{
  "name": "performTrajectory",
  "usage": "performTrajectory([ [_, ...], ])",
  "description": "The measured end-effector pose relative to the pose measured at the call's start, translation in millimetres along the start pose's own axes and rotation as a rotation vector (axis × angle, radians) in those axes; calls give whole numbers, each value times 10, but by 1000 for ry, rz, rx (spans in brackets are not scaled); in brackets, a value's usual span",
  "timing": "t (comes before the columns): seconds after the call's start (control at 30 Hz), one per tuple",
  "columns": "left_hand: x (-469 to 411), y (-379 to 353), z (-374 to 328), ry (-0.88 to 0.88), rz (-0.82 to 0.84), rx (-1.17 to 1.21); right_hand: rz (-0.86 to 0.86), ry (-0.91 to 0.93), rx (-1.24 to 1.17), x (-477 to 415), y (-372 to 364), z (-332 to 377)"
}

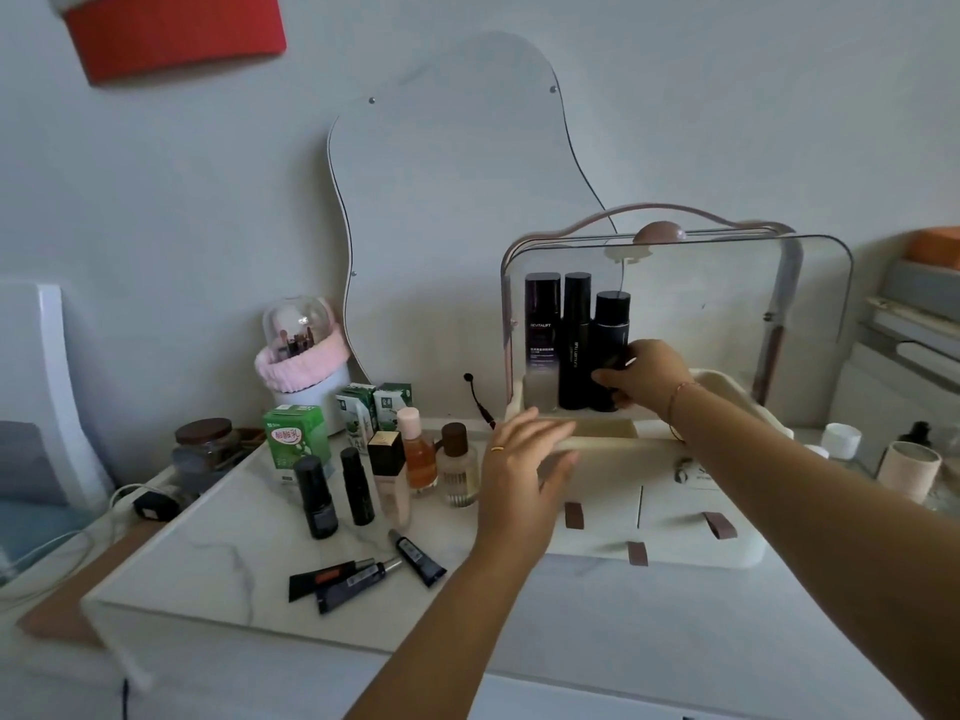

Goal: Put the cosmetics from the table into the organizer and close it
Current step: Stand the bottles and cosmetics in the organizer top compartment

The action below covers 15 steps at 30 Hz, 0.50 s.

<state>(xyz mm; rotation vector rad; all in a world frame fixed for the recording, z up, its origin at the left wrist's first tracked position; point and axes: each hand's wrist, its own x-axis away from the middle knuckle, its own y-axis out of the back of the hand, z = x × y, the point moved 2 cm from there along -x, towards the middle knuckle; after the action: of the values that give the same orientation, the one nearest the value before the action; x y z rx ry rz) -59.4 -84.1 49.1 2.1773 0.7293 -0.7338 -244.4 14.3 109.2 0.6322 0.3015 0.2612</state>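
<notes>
The cream organizer (696, 517) stands at the right of the table with its clear door (810, 288) swung open. Inside stand two tall dark bottles (543, 330) and a shorter black bottle (612, 324). My right hand (647, 376) is inside the organizer, gripping that shorter black bottle near its base. My left hand (524, 470) hovers open in front of the organizer's left edge, holding nothing. On the table to the left stand several bottles: two black ones (317, 496), a beige one (388, 475), an orange one (418, 454) and a clear one (457, 470). Three dark tubes (358, 576) lie in front.
Green cartons (296, 441) and a pink-trimmed brush holder (304, 356) stand behind the bottles. A wavy mirror (457, 200) leans on the wall. A dark-lidded jar (202, 449) sits at the left, a cup (906, 470) and small containers at the right. Cables lie at the left edge.
</notes>
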Motion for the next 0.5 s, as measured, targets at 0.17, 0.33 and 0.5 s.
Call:
performTrajectory([
  [0.17, 158, 427, 153, 59, -453, -4, 1, 2, 71, 111, 50, 17],
  [0.33, 238, 877, 710, 414, -628, -104, -199, 85, 70, 424, 130, 15],
  [0.5, 217, 886, 1015, 496, -483, -142, -336, 210, 14, 831, 114, 49],
])
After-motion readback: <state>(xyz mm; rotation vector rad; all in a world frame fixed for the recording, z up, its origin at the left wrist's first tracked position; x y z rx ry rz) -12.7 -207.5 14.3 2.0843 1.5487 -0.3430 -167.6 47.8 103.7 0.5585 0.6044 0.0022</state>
